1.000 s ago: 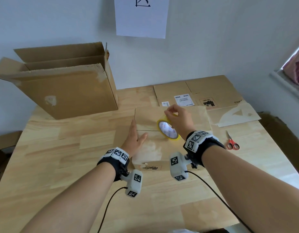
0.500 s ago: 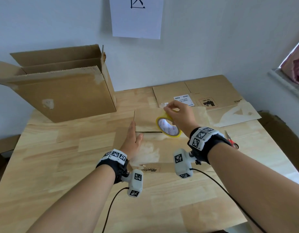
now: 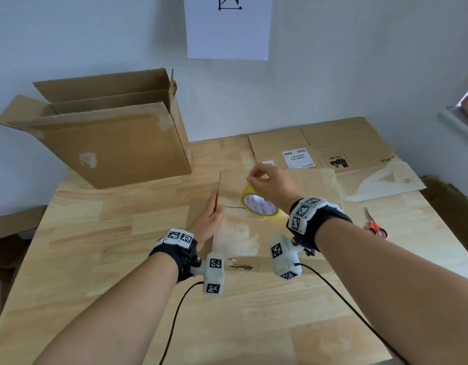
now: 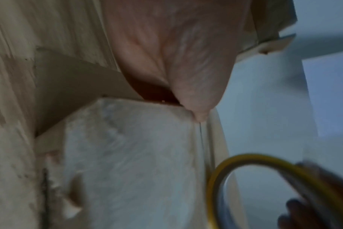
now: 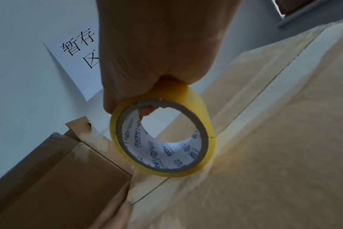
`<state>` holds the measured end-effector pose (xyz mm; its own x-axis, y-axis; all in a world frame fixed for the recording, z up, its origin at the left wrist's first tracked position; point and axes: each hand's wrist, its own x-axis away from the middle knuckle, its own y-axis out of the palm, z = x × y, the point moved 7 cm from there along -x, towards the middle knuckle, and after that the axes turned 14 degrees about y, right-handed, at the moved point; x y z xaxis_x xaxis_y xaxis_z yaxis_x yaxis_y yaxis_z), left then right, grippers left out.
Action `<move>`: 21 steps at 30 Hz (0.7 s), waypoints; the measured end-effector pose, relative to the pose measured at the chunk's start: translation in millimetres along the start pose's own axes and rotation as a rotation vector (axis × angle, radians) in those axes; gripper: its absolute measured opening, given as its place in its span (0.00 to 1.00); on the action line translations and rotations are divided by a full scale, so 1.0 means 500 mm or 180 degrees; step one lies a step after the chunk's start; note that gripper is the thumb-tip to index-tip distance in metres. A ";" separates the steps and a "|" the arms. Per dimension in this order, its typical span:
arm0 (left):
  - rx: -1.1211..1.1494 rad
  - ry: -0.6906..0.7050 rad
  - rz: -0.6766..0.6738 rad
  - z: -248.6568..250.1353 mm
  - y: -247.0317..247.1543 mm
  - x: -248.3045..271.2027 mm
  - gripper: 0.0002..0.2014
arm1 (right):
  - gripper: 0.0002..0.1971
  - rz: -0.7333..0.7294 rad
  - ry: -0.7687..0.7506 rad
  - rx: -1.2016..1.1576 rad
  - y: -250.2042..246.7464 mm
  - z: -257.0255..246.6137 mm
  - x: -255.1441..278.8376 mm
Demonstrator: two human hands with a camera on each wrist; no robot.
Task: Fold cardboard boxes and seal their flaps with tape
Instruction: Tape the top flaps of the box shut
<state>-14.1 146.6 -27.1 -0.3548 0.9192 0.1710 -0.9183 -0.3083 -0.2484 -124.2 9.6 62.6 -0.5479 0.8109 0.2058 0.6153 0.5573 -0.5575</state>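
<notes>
Closed cardboard box (image 3: 275,206) sits mid-desk, flaps meeting at a centre seam. Right hand (image 3: 273,184) fingers curl round the top of the yellow tape roll (image 3: 259,206), one finger hooked inside the core; roll stands on edge on the seam. Left hand (image 3: 207,219) lies flat against the box's left edge, fingers straight and together, thumb tip on the top corner, bracing.

Step in hand, by my read: laying tape along the seam. To do it well: keep roll centred on the seam, pull straight and taut toward the box's right side, left hand holding the flaps level so no gap opens; press the strip down behind the roll.

Count: one tape roll; one red-handled scissors (image 3: 375,225) right of the box; one open-topped box (image 3: 106,138) far left of it; flattened cardboard (image 3: 333,143) behind it, sheet count unclear.
</notes>
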 end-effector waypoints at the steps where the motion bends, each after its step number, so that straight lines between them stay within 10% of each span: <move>1: 0.0159 -0.0079 0.0136 -0.002 -0.012 -0.001 0.27 | 0.03 -0.0025 0.0028 0.0010 0.001 0.001 -0.002; 21: 0.0175 -0.0196 0.0215 -0.004 0.002 -0.022 0.27 | 0.03 -0.0746 -0.0450 0.0938 0.095 -0.091 -0.014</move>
<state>-10.6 136.5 -31.0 -0.4249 0.8795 0.2142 -0.8995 -0.3836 -0.2090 -65.1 38.5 71.2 -0.7393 0.6237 0.2537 0.2867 0.6325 -0.7196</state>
